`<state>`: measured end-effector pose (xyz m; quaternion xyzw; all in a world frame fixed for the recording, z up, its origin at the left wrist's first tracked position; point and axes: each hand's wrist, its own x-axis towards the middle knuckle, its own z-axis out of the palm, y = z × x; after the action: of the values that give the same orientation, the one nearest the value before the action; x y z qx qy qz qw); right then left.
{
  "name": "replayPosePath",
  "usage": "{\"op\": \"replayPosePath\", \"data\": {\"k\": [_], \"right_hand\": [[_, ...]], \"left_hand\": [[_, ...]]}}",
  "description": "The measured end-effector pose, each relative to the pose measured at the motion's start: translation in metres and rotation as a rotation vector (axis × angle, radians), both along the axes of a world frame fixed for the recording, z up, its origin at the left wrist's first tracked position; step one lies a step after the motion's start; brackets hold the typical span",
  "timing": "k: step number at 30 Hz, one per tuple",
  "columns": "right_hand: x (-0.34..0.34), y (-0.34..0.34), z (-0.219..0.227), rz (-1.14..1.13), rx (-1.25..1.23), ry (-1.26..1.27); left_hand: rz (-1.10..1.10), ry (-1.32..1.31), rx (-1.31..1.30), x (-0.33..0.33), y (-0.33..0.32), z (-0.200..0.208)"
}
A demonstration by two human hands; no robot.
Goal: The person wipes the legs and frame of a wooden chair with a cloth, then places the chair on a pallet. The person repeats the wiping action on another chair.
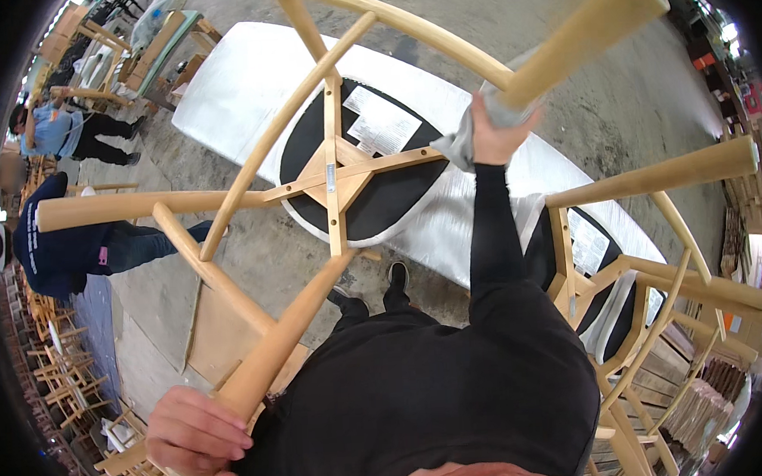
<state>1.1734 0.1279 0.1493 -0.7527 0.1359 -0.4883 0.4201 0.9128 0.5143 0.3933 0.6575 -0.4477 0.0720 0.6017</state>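
Past one black shirt (pixel 432 382), left hand (pixel 193 439) curls round one chair leg (pixel 288 346), right hand (pixel 498 135) one cloth (pixel 460 148).

White labels (pixel 384 124) (none legible) lie on black seat undersides (pixel 403 190).

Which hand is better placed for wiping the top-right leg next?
Probably the right hand: it holds the cloth against the top-right leg, while the left hand grips the lower-left leg, well away from it.

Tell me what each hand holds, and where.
Left hand: upturned chair, by the near leg, at its end away from the seat. Right hand: grey cloth, bunched against the chair's right-hand leg.
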Motion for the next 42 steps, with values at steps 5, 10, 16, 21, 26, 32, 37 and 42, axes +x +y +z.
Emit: {"op": "replayPosePath", "data": {"k": [5,10,16,21,26,32,37,42], "right_hand": [[-0.029,-0.01,-0.113,0.099,0.194,0.566],[-0.046,-0.029,-0.044,0.399,0.136,0.647],[-0.093,0.039,0.13,0.179,-0.231,-0.204],[-0.005,0.063,0.134,-0.041,-0.739,0.539],[0.097,0.106,0.169,0.244,-0.638,0.813],[0.218,0.211,0.19,0.482,-0.871,0.797],[0.233,0.25,0.175,0.382,-0.899,0.629],[0.203,0.196,0.172,0.568,-1.087,0.788]], "left_hand": [[-0.037,0.035,0.016,0.014,0.003,-0.001],[0.206,-0.058,-0.018,-0.013,0.002,0.0],[0.187,0.011,-0.061,-0.004,-0.002,-0.008],[0.118,0.095,-0.219,-0.011,-0.01,-0.013],[0.125,0.08,-0.248,-0.014,-0.006,-0.016],[0.068,0.063,-0.29,-0.009,-0.008,-0.011],[0.129,0.091,-0.357,-0.003,-0.009,-0.009],[0.237,0.076,-0.3,-0.013,-0.017,-0.005]]}}
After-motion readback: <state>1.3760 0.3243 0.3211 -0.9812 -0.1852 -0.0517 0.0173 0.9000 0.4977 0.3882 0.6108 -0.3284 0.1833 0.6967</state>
